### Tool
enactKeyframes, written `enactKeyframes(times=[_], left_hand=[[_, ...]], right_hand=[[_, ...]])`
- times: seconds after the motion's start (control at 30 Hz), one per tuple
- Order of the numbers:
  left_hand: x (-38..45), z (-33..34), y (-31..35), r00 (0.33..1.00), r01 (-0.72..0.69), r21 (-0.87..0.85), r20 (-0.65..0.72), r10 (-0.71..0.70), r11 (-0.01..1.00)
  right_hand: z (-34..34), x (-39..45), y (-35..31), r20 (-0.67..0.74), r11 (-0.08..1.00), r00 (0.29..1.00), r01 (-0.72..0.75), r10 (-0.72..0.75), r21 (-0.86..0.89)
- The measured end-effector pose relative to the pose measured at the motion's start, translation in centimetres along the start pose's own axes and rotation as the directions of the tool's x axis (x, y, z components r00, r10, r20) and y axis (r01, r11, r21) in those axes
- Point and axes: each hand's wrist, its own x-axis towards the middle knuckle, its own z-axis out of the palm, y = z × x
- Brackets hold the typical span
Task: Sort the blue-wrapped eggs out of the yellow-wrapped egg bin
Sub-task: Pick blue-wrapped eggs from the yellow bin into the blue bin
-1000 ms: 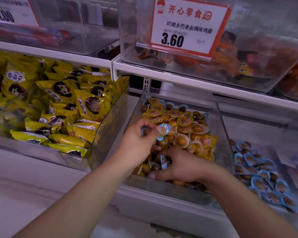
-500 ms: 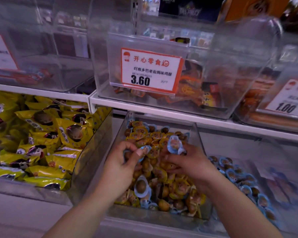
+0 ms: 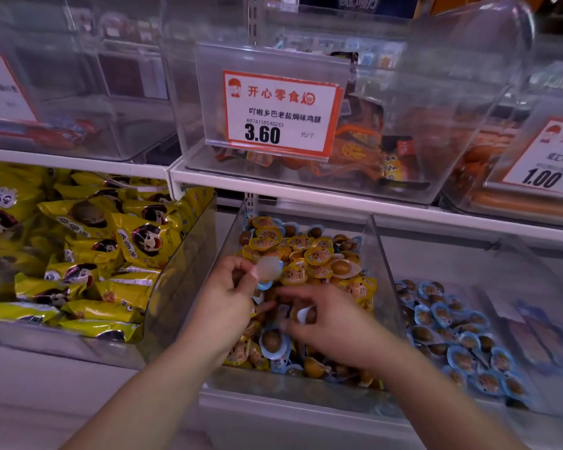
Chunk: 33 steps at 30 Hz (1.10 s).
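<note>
Over the clear middle bin (image 3: 379, 254) of mixed yellow- and blue-wrapped eggs, a blue-wrapped egg (image 3: 267, 271) was pinched by the left hand (image 3: 228, 297). A second blue-wrapped one (image 3: 306, 315) was gripped by the right hand (image 3: 332, 326), blurred, low in the pile.

- The right hand (image 3: 330, 329), which half a second ago held a blue-wrapped egg raised above the heap, is now down among the eggs in the clear bin (image 3: 379, 254), its fingers curled round another blue-wrapped egg (image 3: 307, 315).
- The left hand (image 3: 228, 300) is a little higher, a blurred pale blue-edged packet (image 3: 267, 269) pinched at its fingertips.
</note>
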Motion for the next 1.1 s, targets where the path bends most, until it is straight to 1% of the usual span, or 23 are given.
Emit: enactKeyframes(times=[0.03,0.07,0.1,0.2,0.27,0.33,0.4,0.47,0.53,0.6,0.67,0.77,0.8,0.83,0.87,0.9,0.93,0.97,1.0,1.03,1.07,1.1], left_hand=[[0.0,0.0,0.0,1.000,-0.029,0.059,-0.008,0.030,0.998],[-0.1,-0.1,0.1,0.998,-0.065,0.114,-0.008,0.066,0.991],[0.0,-0.3,0.1,0.995,-0.102,0.152,0.003,0.103,0.983],[0.0,-1.1,0.6,0.986,-0.146,0.137,0.103,0.133,0.980],[-0.1,-1.6,0.7,0.976,-0.192,0.229,0.145,0.162,0.954],[-0.1,-1.7,0.6,0.974,-0.211,0.292,0.140,0.177,0.933],[-0.1,-1.6,0.4,0.974,-0.215,0.316,0.136,0.180,0.924],[-0.1,-1.3,0.5,0.973,-0.227,0.328,0.123,0.197,0.917],[-0.2,-1.0,0.8,0.971,-0.240,0.262,0.090,0.224,0.935],[-0.4,-0.7,1.0,0.969,-0.246,0.195,0.083,0.234,0.949],[-0.6,-0.5,1.2,0.957,-0.289,0.224,0.100,0.273,0.931],[-0.5,-0.6,1.5,0.942,-0.335,0.209,0.085,0.324,0.919],[-0.5,-0.7,1.6,0.938,-0.345,0.204,0.078,0.336,0.916],[-0.5,-0.7,1.7,0.935,-0.354,0.202,0.074,0.346,0.913],[-0.6,-0.7,1.7,0.932,-0.362,0.199,0.068,0.356,0.911],[-0.6,-0.7,1.8,0.929,-0.369,0.200,0.058,0.365,0.908],[-0.5,-0.6,1.9,0.925,-0.378,0.209,0.038,0.379,0.902],[-0.6,-0.4,2.0,0.920,-0.385,0.222,0.012,0.393,0.896],[-0.7,-0.1,2.1,0.914,-0.389,0.242,-0.015,0.405,0.889],[-0.8,0.4,2.1,0.909,-0.392,0.268,-0.033,0.415,0.880],[-1.2,1.1,2.1,0.904,-0.396,0.296,-0.038,0.425,0.869],[-1.7,2.0,2.2,0.899,-0.410,0.313,-0.023,0.438,0.857]], right_hand=[[0.6,0.0,0.1,0.015,0.972,0.998,0.070,-0.068,-0.223],[1.1,0.0,0.2,0.026,0.919,0.992,0.124,-0.123,-0.374],[1.5,0.1,0.1,0.025,0.887,0.988,0.151,-0.156,-0.436],[1.5,0.3,0.0,-0.077,0.898,0.972,0.173,-0.221,-0.404],[1.4,0.3,0.1,-0.160,0.907,0.964,0.133,-0.212,-0.401],[1.6,0.4,0.2,-0.200,0.907,0.961,0.098,-0.193,-0.409],[1.8,0.4,0.4,-0.196,0.894,0.961,0.093,-0.196,-0.438],[2.1,0.4,0.4,-0.158,0.853,0.965,0.103,-0.211,-0.511],[2.7,0.3,0.5,-0.126,0.811,0.961,0.133,-0.246,-0.570],[3.2,0.2,0.6,-0.071,0.795,0.967,0.158,-0.244,-0.586],[3.2,0.3,0.9,-0.034,0.788,0.972,0.167,-0.231,-0.593],[3.0,0.4,1.1,-0.053,0.812,0.970,0.167,-0.236,-0.560],[3.0,0.5,1.0,-0.089,0.836,0.966,0.160,-0.241,-0.525],[2.9,0.5,0.8,-0.159,0.872,0.956,0.146,-0.245,-0.466],[2.7,0.5,0.5,-0.259,0.924,0.939,0.121,-0.225,-0.364],[2.2,0.5,0.1,-0.362,0.976,0.920,0.083,-0.152,-0.200],[1.6,0.4,-0.3,-0.430,0.999,0.903,0.042,-0.026,0.027],[0.9,0.3,-0.9,-0.429,0.957,0.894,-0.001,0.131,0.289],[0.3,0.1,-1.3,-0.351,0.832,0.896,-0.035,0.271,0.554],[0.0,-0.2,-1.7,-0.215,0.628,0.910,-0.061,0.355,0.776],[-0.2,-0.6,-2.0,-0.070,0.378,0.927,-0.080,0.368,0.922],[-0.4,-1.0,-2.3,0.058,0.155,0.941,-0.115,0.333,0.981]])
